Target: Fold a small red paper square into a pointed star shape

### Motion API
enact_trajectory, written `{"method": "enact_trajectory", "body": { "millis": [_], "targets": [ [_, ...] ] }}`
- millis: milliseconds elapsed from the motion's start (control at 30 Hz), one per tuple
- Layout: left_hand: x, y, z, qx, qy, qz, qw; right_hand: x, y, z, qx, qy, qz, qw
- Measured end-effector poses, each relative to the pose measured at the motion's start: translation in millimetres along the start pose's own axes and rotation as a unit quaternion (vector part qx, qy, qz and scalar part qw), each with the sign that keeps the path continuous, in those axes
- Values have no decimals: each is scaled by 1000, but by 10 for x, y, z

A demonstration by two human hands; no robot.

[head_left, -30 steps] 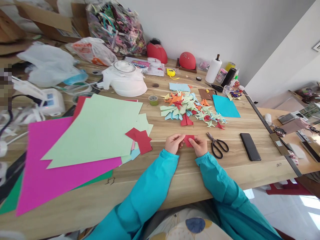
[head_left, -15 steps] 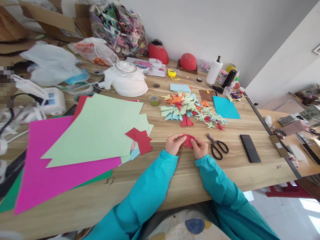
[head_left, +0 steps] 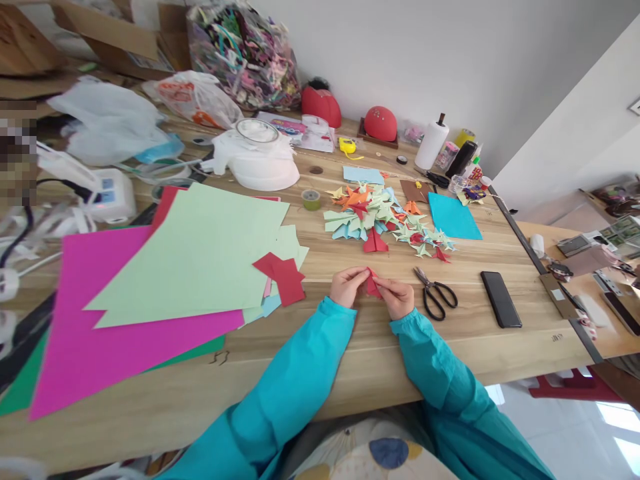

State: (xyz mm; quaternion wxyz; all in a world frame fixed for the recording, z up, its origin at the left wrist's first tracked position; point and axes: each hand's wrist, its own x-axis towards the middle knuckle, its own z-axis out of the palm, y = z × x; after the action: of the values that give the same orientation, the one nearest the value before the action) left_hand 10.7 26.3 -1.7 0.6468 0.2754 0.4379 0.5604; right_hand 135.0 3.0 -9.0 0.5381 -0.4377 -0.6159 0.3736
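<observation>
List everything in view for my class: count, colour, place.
paper: one, red, held centre
folded shapes: many, multicoloured, beyond paper
scissors: one, black-handled, right of paper
phone: one, black, right of scissors
big sheets: several, mixed, left
cut pieces: two or more, red, at sheets' edge
tape roll: one, green, left of shapes
domes: two, red, back
bags: several, translucent, back left
table: one, brown, beneath
small clutter: uncounted, mixed, back
left hand: one, teal-sleeved, on paper
right hand: one, teal-sleeved, on paper
</observation>
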Motion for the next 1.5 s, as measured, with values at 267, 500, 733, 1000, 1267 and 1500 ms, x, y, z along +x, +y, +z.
{"method": "enact_trajectory", "body": {
  "millis": [267, 500, 733, 1000, 1267, 1500],
  "targets": [
    [1, 0, 7, 56, -5, 40, 998, 7, -47, -19, -3, -13, -23, 1000],
    [-1, 49, 2, 73, 10, 70, 995, 20, -129, 16, 81, -6, 122, 989],
    [-70, 185, 28, 141, -25, 104, 984, 73, -39, 46, 106, -10, 198, 974],
    [-48, 163, 8, 157, -32, 103, 982, 82, -48, 33, 111, -14, 200, 973],
    [-74, 166, 35, 189, -41, 110, 975, 86, -90, 34, 118, -3, 194, 974],
    [-75, 176, 27, 204, -50, 135, 968, 96, -94, 16, 117, -8, 199, 973]
  ]
}}
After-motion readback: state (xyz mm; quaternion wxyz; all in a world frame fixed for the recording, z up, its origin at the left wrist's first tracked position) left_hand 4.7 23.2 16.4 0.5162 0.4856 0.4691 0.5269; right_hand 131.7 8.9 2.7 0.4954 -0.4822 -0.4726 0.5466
